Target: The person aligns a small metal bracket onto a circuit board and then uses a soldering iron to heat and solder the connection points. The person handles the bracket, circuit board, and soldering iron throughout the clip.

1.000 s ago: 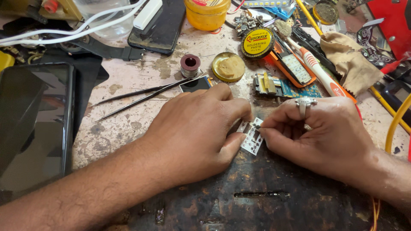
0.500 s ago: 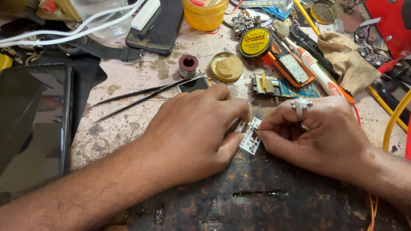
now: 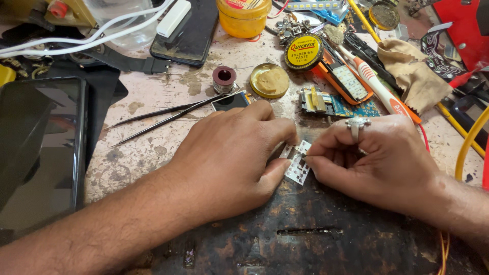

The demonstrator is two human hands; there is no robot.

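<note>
White perforated sheet (image 3: 298,164) looked thin, light and easy to bend; your left hand (image 3: 229,153) and right hand (image 3: 379,160) pinched its edges, fingertips closed on it.

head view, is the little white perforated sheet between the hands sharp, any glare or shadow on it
Head view: the small white perforated sheet is sharp, without glare; left hand and right hand cover its edges and cast soft shadow around it; the black phone screen reflects dull light.
</note>
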